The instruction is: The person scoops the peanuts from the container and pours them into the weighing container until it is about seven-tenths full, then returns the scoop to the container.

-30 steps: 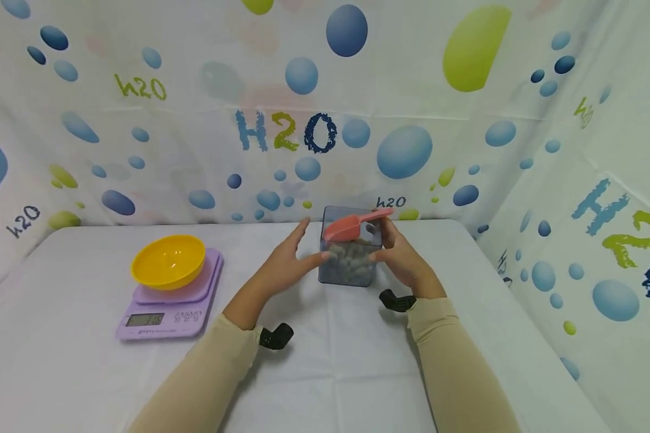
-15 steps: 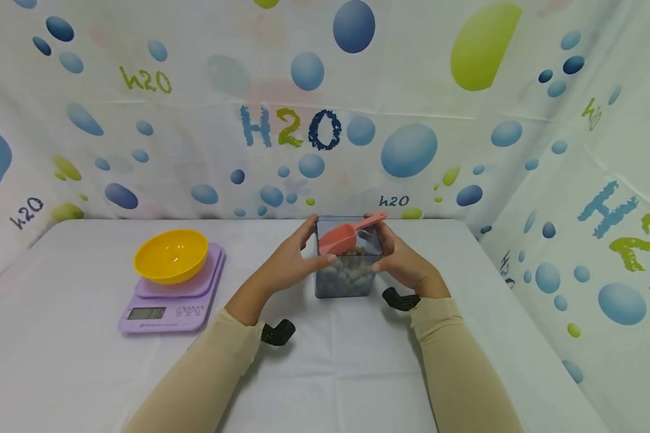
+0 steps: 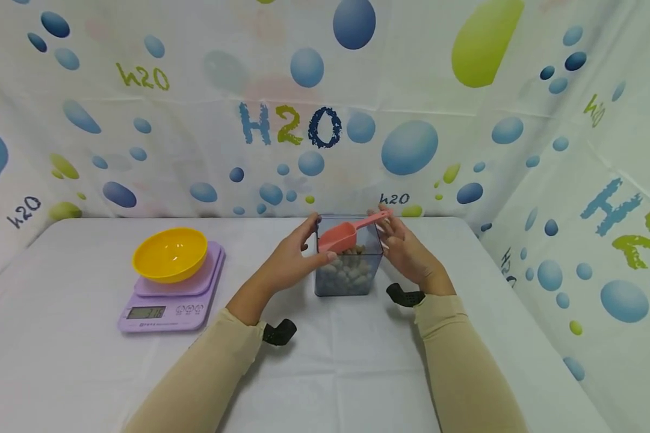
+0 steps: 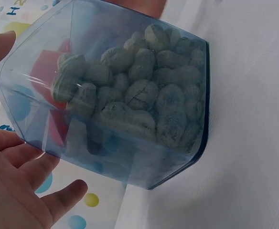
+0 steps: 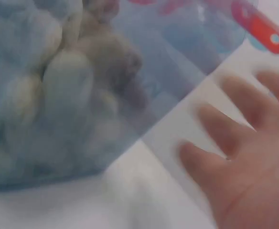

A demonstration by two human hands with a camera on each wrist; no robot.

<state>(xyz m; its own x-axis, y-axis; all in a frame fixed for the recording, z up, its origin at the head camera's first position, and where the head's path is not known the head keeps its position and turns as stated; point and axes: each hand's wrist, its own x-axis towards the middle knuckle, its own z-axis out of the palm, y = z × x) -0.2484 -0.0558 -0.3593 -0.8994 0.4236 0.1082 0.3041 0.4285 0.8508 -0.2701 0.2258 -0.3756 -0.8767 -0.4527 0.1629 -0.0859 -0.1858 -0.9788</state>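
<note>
- Your left hand [image 3: 289, 263] spans the left side of the clear, blue-tinted container [image 3: 352, 255], fingers loosely extended, thumb by the front wall; how firmly it touches you cannot tell.
- Your right hand [image 3: 408, 255] is just beside the container's right side, fingers spread and blurred in the right wrist view, apart from the wall and holding nothing.
- The container stands upright at the centre of the head view, partly filled with unshelled peanuts [image 4: 142, 93].
- The coral-pink scoop [image 3: 339, 237] lies tilted in its mouth, handle reaching past the rim toward upper right.
- Left of centre, you have a yellow bowl [image 3: 170, 255] on a purple digital kitchen scale [image 3: 172, 319].
- Everything stands on a white tablecloth [image 3: 330, 373].
</note>
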